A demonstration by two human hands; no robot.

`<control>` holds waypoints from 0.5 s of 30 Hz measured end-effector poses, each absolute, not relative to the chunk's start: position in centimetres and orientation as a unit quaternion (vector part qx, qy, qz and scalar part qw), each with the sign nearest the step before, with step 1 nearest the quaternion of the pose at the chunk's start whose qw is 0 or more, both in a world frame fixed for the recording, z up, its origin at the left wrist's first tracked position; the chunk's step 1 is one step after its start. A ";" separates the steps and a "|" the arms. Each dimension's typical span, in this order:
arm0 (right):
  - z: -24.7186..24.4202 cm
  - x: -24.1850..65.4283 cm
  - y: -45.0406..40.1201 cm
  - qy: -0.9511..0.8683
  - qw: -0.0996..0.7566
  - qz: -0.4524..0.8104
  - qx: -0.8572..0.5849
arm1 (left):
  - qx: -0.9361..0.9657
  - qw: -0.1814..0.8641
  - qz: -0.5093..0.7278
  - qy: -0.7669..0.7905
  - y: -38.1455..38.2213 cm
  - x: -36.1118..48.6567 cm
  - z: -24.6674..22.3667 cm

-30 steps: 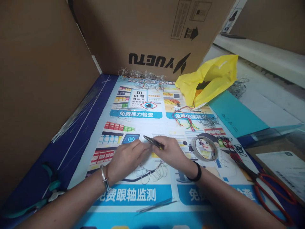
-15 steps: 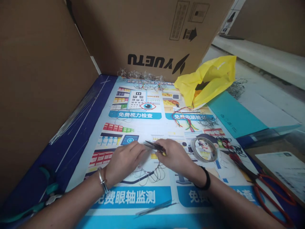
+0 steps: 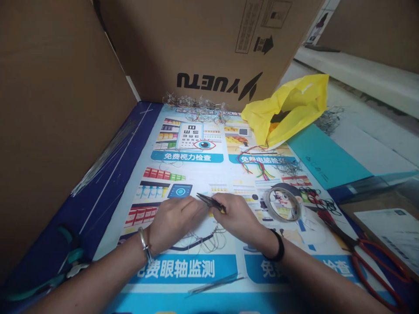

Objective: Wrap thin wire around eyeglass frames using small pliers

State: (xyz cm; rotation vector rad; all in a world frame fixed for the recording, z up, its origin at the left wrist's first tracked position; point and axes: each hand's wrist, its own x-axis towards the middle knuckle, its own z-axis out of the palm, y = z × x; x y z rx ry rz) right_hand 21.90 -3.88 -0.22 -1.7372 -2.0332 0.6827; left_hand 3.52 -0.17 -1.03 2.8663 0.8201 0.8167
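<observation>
My right hand point(image 3: 238, 220) is closed around small dark needle-nose pliers point(image 3: 207, 201), whose jaws point left over the fingertips of my left hand. The fingers of my left hand point(image 3: 175, 222) are pinched together right beside the jaws. What they hold is hidden, though thin wire loops point(image 3: 214, 240) show just below both hands. A small bundle of straight thin wires point(image 3: 216, 284) lies on the printed poster sheet point(image 3: 170, 288) nearer to me.
Right of my hands lie a tape roll point(image 3: 297, 212) and red-handled scissors point(image 3: 376, 261). A yellow bag point(image 3: 294, 104) and colored cords point(image 3: 262, 171) are farther back. Teal-handled pliers point(image 3: 73, 257) lie at left. Cardboard walls point(image 3: 209, 39) stand behind and left, with long wires point(image 3: 98, 161) alongside.
Both hands stay close together in nearly the same place. The plier jaws have shifted slightly left over my left fingertips, and the whole view has moved a little.
</observation>
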 end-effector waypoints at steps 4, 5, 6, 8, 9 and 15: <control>-0.4 21.5 -4.1 -0.728 0.198 0.236 -0.613 | 0.928 0.017 0.261 0.266 -0.2 3.5 -1.3; -0.4 21.5 -4.1 -0.728 0.198 0.235 -0.613 | 0.928 0.017 0.261 0.266 -0.2 3.5 -1.3; -0.4 21.4 -4.1 -0.727 0.199 0.235 -0.614 | 0.928 0.015 0.260 0.266 -0.1 3.6 -1.3; -0.5 21.4 -4.1 -0.727 0.201 0.238 -0.612 | 0.930 0.007 0.255 0.265 -0.1 3.6 -1.3; -0.5 21.3 -4.1 -0.728 0.202 0.240 -0.610 | 0.931 0.001 0.254 0.264 -0.1 3.7 -1.3; -0.4 21.3 -4.1 -0.733 0.202 0.241 -0.604 | 0.933 0.024 0.249 0.259 -0.1 3.7 -1.3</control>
